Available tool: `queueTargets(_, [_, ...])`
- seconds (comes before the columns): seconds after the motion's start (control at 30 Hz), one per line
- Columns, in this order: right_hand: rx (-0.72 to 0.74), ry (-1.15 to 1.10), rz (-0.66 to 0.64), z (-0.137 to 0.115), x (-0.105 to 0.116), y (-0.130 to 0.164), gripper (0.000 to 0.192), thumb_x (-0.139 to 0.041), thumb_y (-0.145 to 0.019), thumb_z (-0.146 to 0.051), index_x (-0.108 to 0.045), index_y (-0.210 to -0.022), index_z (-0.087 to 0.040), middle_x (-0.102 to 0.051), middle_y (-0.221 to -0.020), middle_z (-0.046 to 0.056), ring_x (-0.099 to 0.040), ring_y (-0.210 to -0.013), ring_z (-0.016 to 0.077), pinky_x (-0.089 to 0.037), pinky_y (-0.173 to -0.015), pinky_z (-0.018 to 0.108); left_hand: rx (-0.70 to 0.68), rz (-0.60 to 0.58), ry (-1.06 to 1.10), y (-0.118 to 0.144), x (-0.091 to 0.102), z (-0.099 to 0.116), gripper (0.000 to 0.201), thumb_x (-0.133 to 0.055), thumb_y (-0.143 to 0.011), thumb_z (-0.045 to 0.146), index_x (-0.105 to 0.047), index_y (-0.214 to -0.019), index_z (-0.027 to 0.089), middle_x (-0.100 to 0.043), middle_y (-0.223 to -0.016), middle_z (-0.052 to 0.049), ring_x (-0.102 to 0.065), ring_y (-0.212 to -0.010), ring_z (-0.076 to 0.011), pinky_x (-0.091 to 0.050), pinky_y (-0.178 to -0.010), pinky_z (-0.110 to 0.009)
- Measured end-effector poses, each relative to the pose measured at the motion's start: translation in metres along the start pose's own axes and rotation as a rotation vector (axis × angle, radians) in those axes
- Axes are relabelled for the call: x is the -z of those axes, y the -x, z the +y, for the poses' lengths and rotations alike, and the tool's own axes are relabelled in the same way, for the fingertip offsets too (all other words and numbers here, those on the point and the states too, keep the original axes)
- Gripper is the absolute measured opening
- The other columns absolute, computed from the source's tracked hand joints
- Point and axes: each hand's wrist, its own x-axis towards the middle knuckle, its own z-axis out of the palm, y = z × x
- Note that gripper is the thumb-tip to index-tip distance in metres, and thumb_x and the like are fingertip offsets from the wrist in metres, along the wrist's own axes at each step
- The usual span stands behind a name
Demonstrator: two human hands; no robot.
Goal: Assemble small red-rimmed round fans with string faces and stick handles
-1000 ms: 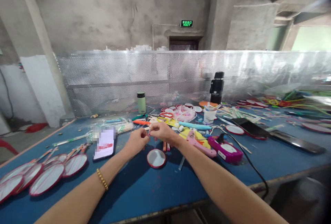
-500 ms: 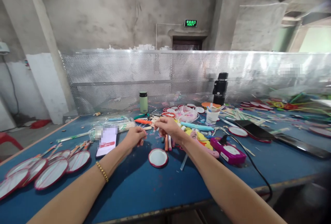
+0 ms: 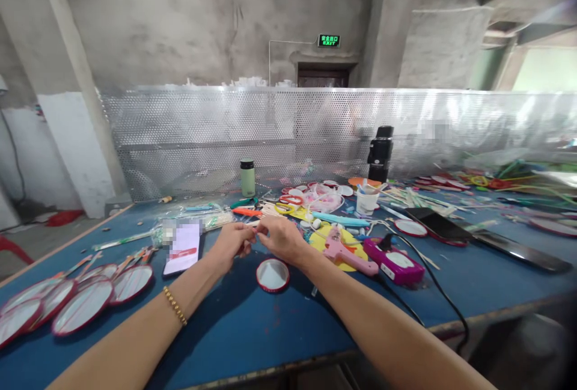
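While both hands meet fingertip to fingertip above the blue table (image 3: pixel 252 330), left hand (image 3: pixel 232 244) and right hand (image 3: pixel 280 238) pinch something too small to identify; small round red-rimmed mirror (image 3: pixel 273 274) lies just below, untouched.

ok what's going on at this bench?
A person at a blue table has both hands together over it: the left hand and right hand pinch something too small to identify. A round red-rimmed mirror lies just below them, a phone to the left, a pink glue gun to the right.
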Motion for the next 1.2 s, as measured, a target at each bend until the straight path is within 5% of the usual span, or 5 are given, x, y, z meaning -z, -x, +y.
queueTargets(0.5, [-0.481,-1.177,-0.19,-0.006,0.005,-0.006,0.011,-0.059,-0.065,-0.028,-0.056,-0.07,-0.018,-0.05,-0.043,-0.007,-0.04,-0.033,0.0069,-0.031,-0.033,0.018,-0.108,-0.095,-0.056,0.001,-0.001,0.003,0.011,-0.06,-0.063,0.025,-0.053,-0.064,0.016,-0.052,-0.047,0.004,-0.046,-0.037,-0.0083,-0.031,-0.039,-0.02])
queueTargets(0.7, [-0.49,-1.157,-0.469,0.004,0.011,-0.005,0.013,-0.065,-0.067,-0.025,-0.063,-0.071,-0.013,-0.054,-0.046,-0.005,-0.032,-0.03,0.003,-0.024,-0.029,0.016,-0.212,0.015,-0.245,-0.004,0.002,0.002,0.004,-0.051,-0.067,0.014,-0.052,-0.065,0.017,-0.051,-0.044,0.005,-0.046,-0.036,-0.0089,-0.031,-0.04,-0.02])
queueTargets(0.83, [-0.48,-1.087,-0.641,0.017,0.02,-0.003,0.023,-0.067,-0.07,-0.029,-0.068,-0.086,-0.012,-0.064,-0.059,-0.001,-0.033,-0.029,0.0029,-0.025,-0.027,0.018,-0.318,-0.05,-0.274,0.0,-0.002,0.006,0.003,-0.052,-0.071,0.015,-0.051,-0.069,0.018,-0.054,-0.05,0.004,-0.048,-0.041,-0.0082,-0.034,-0.043,-0.019])
queueTargets(1.03, [-0.352,-0.911,-0.549,0.018,0.045,-0.007,0.04,-0.067,-0.075,-0.051,-0.07,-0.076,-0.011,-0.06,-0.055,-0.001,-0.029,-0.035,0.0016,-0.017,-0.034,0.019,-0.246,-0.231,-0.31,0.008,0.0,0.014,0.028,-0.054,-0.079,0.045,-0.051,-0.079,0.017,-0.057,-0.059,0.001,-0.052,-0.045,-0.0111,-0.036,-0.042,-0.021])
queueTargets(1.2, [-0.331,-0.724,-0.41,0.013,0.063,-0.013,0.041,-0.07,-0.072,-0.051,-0.069,-0.089,-0.014,-0.064,-0.072,0.0,-0.041,-0.05,0.0047,-0.028,-0.044,0.019,-0.308,-0.281,-0.777,0.023,0.004,0.018,0.045,-0.051,-0.077,0.062,-0.059,-0.076,0.017,-0.057,-0.062,-0.001,-0.053,-0.054,-0.0136,-0.035,-0.049,-0.024])
